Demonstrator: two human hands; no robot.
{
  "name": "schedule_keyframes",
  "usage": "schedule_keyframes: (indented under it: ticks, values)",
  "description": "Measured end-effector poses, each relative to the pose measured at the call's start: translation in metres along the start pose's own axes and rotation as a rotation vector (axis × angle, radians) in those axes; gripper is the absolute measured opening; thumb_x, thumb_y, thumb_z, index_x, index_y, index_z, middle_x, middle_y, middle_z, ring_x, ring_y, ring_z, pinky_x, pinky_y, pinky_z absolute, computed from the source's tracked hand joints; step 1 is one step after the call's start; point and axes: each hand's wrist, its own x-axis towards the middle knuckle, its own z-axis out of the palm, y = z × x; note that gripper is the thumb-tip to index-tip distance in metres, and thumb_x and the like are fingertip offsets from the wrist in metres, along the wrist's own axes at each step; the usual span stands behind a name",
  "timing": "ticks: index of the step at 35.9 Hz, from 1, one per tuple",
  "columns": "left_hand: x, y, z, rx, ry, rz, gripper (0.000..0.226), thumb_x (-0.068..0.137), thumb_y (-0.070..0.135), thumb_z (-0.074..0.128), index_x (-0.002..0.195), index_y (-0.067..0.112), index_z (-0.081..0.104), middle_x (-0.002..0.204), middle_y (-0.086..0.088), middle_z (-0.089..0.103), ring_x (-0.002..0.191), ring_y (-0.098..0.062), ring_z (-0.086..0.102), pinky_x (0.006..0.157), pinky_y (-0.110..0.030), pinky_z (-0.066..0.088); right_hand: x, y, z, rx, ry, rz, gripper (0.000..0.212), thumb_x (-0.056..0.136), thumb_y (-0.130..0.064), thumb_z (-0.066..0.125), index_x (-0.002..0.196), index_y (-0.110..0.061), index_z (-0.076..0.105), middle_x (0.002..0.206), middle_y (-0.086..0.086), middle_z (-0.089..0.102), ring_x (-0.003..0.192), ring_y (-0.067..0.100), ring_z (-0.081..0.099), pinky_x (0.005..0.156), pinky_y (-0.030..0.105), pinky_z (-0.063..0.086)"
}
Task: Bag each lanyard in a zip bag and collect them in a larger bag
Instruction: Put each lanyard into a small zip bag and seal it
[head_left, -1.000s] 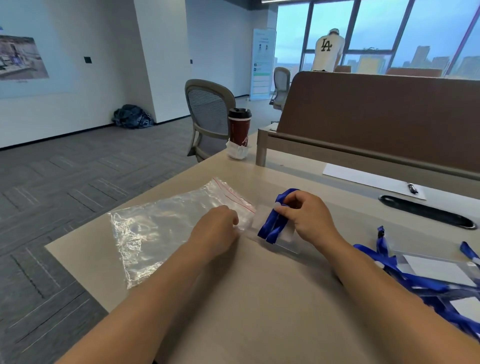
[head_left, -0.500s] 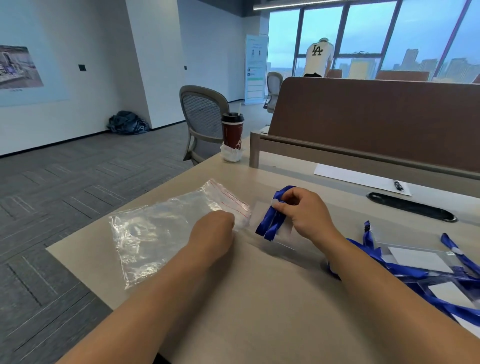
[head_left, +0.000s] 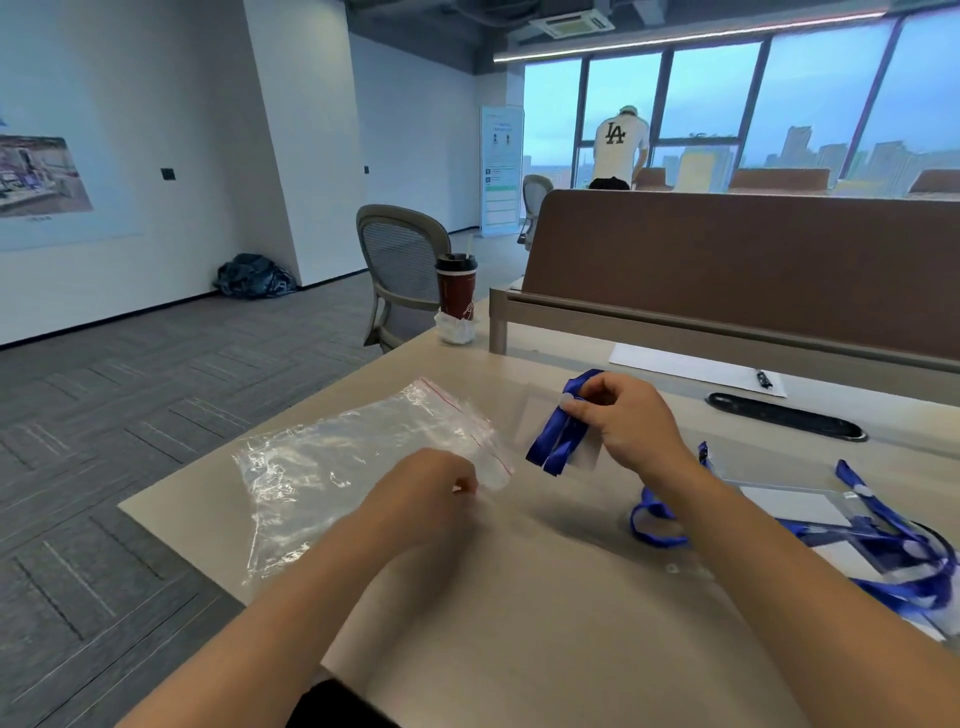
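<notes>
A large clear zip bag (head_left: 343, 467) with a red seal line lies flat on the desk's left part. My left hand (head_left: 426, 493) pinches its open mouth edge near the red line. My right hand (head_left: 623, 421) grips a folded blue lanyard (head_left: 558, 431) with its clear badge holder, which sits inside a small clear zip bag (head_left: 550, 421), just right of the large bag's mouth. A heap of more blue lanyards (head_left: 883, 551) with clear badge holders lies at the right, partly behind my right forearm.
A red coffee cup (head_left: 457, 286) on a tissue stands at the desk's far left corner. A brown divider panel (head_left: 753, 265) runs along the back, with a paper sheet (head_left: 691, 364), a pen (head_left: 763, 378) and a black cable slot (head_left: 784, 423) before it. A person stands by the far window.
The camera has tilted upward. My right hand has lifted the bagged lanyard slightly, away from the large bag's mouth. My left hand stays at the bag's mouth.
</notes>
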Motion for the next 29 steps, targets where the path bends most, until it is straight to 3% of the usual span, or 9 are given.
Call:
schedule_keyframes:
  ticks: [6,11,15,17,22,24,27,29]
  values:
    - [-0.027,0.010,-0.004,-0.063,-0.126,0.066,0.014,0.092,0.023,0.066,0.104,0.023,0.074,0.109,0.010,0.069,0.093,-0.004,0.057,0.081,-0.015,0.043,-0.015,0.001,-0.011,-0.062,0.042,0.015,0.014,0.090,-0.027,0.070,0.099,-0.019,0.065,0.089,-0.005,0.065,0.077,0.006,0.057,0.063,0.020,0.043]
    - [-0.040,0.021,-0.006,-0.079,-0.146,0.040,0.017,0.095,0.023,0.057,0.100,0.018,0.073,0.101,0.006,0.068,0.092,-0.013,0.060,0.084,-0.027,0.049,-0.030,0.001,-0.011,-0.071,0.074,0.044,0.010,0.090,-0.026,0.070,0.094,-0.021,0.063,0.084,-0.007,0.062,0.075,0.005,0.056,0.064,0.022,0.042]
    - [-0.034,0.032,0.000,-0.236,0.008,-0.118,0.021,0.095,0.035,0.061,0.092,0.016,0.067,0.090,0.002,0.067,0.085,-0.019,0.062,0.081,-0.034,0.052,-0.037,0.006,-0.010,-0.055,0.108,0.088,0.010,0.090,-0.026,0.070,0.096,-0.020,0.064,0.091,-0.003,0.065,0.080,0.011,0.059,0.070,0.026,0.044]
    - [-0.026,0.041,0.001,-0.257,0.052,-0.213,0.031,0.093,0.044,0.062,0.087,0.014,0.062,0.083,0.001,0.064,0.076,-0.018,0.060,0.072,-0.033,0.050,-0.038,0.008,-0.009,-0.052,0.117,0.109,0.012,0.090,-0.026,0.070,0.099,-0.018,0.065,0.095,0.000,0.066,0.086,0.017,0.061,0.075,0.030,0.046]
    - [-0.002,0.058,0.005,-0.191,0.044,-0.368,0.049,0.086,0.061,0.062,0.076,0.014,0.054,0.064,0.001,0.054,0.058,-0.013,0.052,0.055,-0.028,0.037,-0.039,0.009,-0.007,-0.051,0.121,0.134,0.011,0.092,-0.026,0.068,0.099,-0.019,0.064,0.097,0.001,0.066,0.090,0.019,0.061,0.080,0.034,0.051]
    - [0.004,0.063,0.007,-0.160,-0.010,-0.394,0.046,0.086,0.055,0.066,0.076,0.012,0.054,0.062,0.001,0.050,0.058,-0.014,0.052,0.057,-0.027,0.037,-0.039,0.010,-0.007,-0.054,0.122,0.140,0.011,0.092,-0.026,0.067,0.099,-0.018,0.064,0.096,0.000,0.065,0.089,0.018,0.061,0.078,0.031,0.048]
    - [0.008,0.065,0.007,-0.193,-0.055,-0.423,0.034,0.087,0.038,0.070,0.094,0.005,0.063,0.064,0.000,0.048,0.070,-0.020,0.059,0.059,-0.027,0.040,-0.038,0.010,-0.006,-0.041,0.133,0.160,0.009,0.093,-0.026,0.067,0.096,-0.019,0.063,0.094,-0.001,0.065,0.086,0.017,0.059,0.075,0.030,0.044]
    - [0.011,0.062,0.010,-0.254,-0.060,-0.432,0.022,0.083,0.023,0.068,0.085,0.002,0.065,0.064,-0.007,0.057,0.067,-0.026,0.063,0.061,-0.031,0.050,-0.037,0.010,-0.005,-0.031,0.142,0.178,0.009,0.093,-0.028,0.066,0.094,-0.019,0.063,0.092,-0.003,0.064,0.083,0.015,0.058,0.073,0.030,0.042]
